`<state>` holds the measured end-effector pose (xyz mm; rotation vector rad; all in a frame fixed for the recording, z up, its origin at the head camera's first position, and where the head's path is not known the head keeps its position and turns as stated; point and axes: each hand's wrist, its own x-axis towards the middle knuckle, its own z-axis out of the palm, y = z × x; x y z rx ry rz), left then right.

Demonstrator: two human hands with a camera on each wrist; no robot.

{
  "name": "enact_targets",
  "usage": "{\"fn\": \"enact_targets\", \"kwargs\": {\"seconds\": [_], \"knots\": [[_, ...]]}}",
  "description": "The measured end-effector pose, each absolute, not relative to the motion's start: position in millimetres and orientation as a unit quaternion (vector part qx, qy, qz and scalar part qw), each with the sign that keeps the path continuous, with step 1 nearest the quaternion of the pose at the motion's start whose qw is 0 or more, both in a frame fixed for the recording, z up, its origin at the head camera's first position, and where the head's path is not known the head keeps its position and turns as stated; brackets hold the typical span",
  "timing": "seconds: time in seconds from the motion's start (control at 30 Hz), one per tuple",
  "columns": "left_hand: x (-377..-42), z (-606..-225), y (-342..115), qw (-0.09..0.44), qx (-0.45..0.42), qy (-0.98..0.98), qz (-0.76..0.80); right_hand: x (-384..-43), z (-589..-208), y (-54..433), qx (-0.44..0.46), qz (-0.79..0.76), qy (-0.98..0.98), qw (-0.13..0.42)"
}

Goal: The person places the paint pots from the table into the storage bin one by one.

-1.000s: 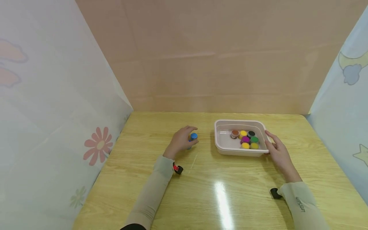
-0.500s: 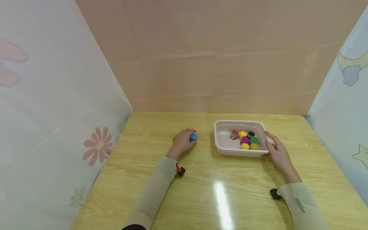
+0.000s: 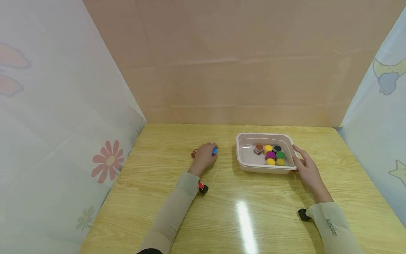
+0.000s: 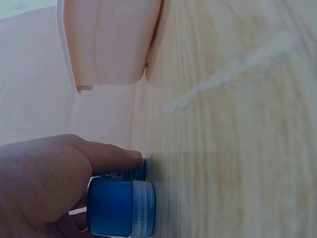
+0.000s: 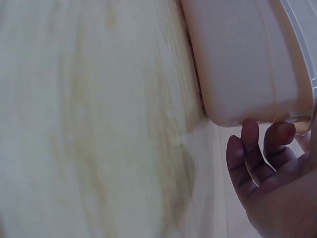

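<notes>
Head view: the left hand (image 3: 204, 156) arches over the wood-grained table (image 3: 209, 218), fingers curled round a cylindrical blue jar (image 3: 215, 151) with a ribbed translucent band. Left of the tub, it faces the right hand (image 3: 307, 171), whose fingers grip the smooth, round-cornered plastic tub's (image 3: 263, 169) right end.

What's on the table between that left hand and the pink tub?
The head view shows only bare tabletop between the left hand and the pink tub.
</notes>
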<state>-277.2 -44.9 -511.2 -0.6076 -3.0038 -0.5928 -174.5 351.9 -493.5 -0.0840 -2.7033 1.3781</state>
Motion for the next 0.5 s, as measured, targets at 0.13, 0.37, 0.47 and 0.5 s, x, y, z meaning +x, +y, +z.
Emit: {"fn": "enact_targets", "kwargs": {"seconds": [0.13, 0.37, 0.47, 0.5], "knots": [[-277.7, -512.4, -44.8, 0.015, -0.196, -0.960, -0.198, -173.6, -492.9, 352.3, -0.025, 0.458, -0.887, 0.054], [-277.0, -508.2, -46.0, 0.029, -0.197, -0.952, -0.233, -172.1, -491.8, 352.0, -0.014, 0.478, -0.877, 0.051], [-276.5, -505.4, -46.6, 0.037, -0.196, -0.946, -0.256, -171.8, -491.9, 351.7, -0.011, 0.485, -0.873, 0.049], [-276.5, -504.8, -46.7, 0.040, -0.196, -0.944, -0.262, -171.8, -492.1, 351.6, -0.011, 0.485, -0.873, 0.049]]}}
